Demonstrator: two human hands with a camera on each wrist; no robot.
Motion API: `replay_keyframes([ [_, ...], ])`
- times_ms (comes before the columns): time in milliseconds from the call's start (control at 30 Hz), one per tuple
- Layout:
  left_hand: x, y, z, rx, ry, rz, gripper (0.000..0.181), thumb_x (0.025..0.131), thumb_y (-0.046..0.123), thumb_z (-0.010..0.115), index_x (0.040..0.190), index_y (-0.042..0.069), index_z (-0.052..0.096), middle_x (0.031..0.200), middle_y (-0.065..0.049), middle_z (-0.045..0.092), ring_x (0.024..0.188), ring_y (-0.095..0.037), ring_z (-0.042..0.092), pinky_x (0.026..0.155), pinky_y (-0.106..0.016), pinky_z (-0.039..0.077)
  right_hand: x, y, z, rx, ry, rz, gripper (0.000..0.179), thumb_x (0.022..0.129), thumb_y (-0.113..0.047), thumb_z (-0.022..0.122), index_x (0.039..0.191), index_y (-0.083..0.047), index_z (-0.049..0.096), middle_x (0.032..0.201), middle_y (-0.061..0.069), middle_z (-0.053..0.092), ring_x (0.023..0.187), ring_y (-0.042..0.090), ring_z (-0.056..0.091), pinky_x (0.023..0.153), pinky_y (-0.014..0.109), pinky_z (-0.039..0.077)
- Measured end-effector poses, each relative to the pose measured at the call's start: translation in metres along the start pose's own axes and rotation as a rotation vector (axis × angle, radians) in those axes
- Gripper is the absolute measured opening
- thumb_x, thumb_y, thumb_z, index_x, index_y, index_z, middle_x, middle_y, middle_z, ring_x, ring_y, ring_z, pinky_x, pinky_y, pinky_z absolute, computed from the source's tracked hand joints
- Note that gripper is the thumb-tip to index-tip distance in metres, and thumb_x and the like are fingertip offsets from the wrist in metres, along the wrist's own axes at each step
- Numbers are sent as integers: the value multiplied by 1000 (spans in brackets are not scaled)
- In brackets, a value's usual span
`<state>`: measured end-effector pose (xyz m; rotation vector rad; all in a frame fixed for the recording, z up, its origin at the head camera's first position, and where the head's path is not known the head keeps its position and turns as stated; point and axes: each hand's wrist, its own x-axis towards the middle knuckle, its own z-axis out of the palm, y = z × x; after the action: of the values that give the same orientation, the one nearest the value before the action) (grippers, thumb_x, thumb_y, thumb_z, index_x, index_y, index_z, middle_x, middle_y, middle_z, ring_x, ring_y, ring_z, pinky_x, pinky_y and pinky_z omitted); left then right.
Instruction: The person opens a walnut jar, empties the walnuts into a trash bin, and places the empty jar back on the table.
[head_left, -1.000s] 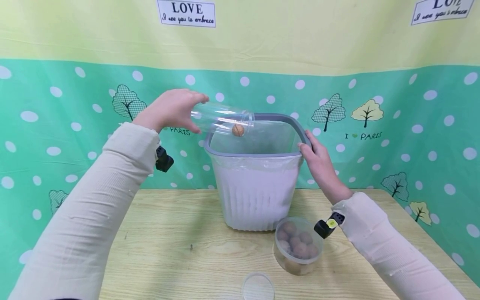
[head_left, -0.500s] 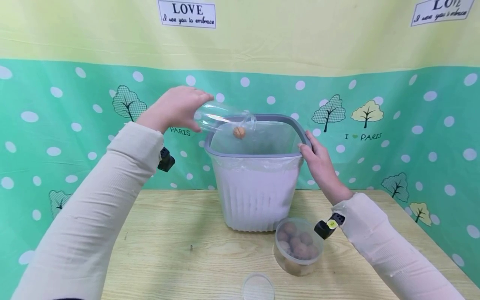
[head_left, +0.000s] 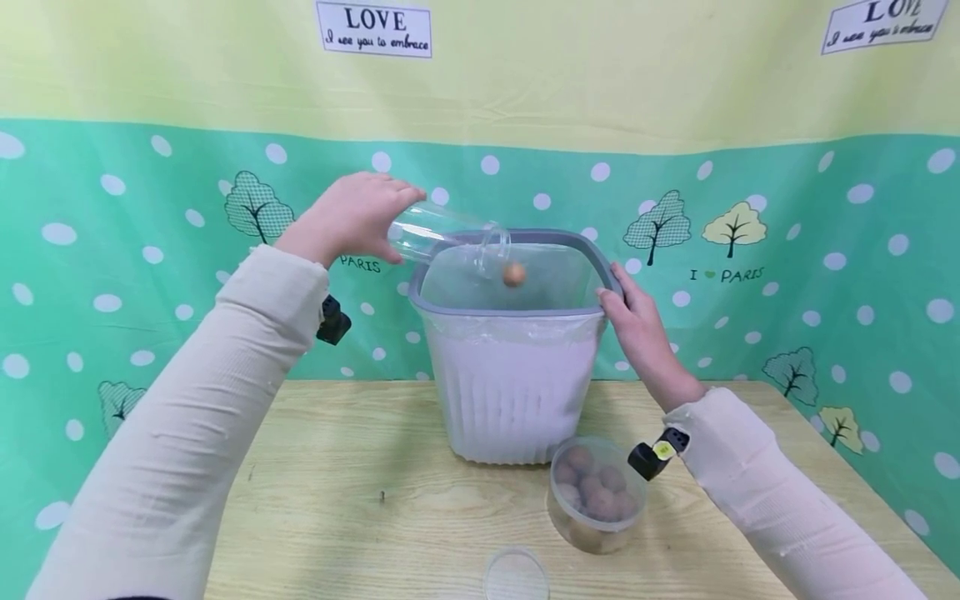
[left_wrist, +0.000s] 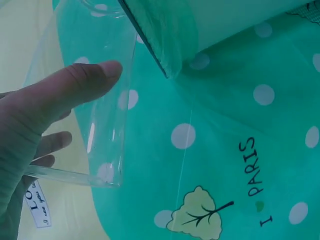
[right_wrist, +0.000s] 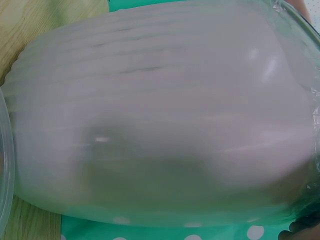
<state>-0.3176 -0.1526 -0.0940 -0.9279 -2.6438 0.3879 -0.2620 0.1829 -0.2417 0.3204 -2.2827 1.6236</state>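
My left hand (head_left: 351, 215) grips a clear plastic jar (head_left: 431, 232) near its base, thumb on one side and fingers round the other in the left wrist view. The jar lies tipped, its mouth over the opening of a white trash can (head_left: 513, 383) with a grey rim. Just outside that mouth a brown walnut (head_left: 513, 274) is in mid-air above the can; no other walnut shows in the jar. With the thumb on the near side, my right hand (head_left: 643, 325) holds the can's right rim. A thin clear bag (head_left: 525, 323) lines the can and folds over its edge.
A round clear tub (head_left: 596, 533) with several walnuts stands against the can's front right foot. Near the front table edge lies a round clear lid (head_left: 517, 577). A patterned curtain (head_left: 480, 92) hangs close behind the wooden table (head_left: 337, 500).
The walnut has rolled right along the tilted jar and dropped out of its mouth. My left hand has shifted slightly right with the jar; my right hand stays on the rim.
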Motion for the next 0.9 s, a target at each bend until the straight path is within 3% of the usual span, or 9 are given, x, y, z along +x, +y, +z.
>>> replay_keyframes([
  [400,-6,-4,4,-114,58,-54,87,70,33,81,140,1,40,141,-17,46,126,-36,43,103,-51,37,0,1,1,1,7,-9,63,96,-33,40,151,-15,16,155,6,17,141,20,19,112,45,22],
  [667,-20,-10,15,-288,137,-147,92,72,39,79,144,3,34,145,-14,42,131,-34,40,106,-50,34,1,1,2,2,2,14,64,97,-35,39,152,-15,14,156,7,16,138,21,23,107,45,27],
  [900,-35,-12,26,-495,238,-281,93,72,45,78,145,6,34,143,-11,44,125,-32,46,98,-52,40,1,1,1,-3,3,18,64,97,-36,39,152,-15,14,156,6,15,140,20,20,109,45,25],
])
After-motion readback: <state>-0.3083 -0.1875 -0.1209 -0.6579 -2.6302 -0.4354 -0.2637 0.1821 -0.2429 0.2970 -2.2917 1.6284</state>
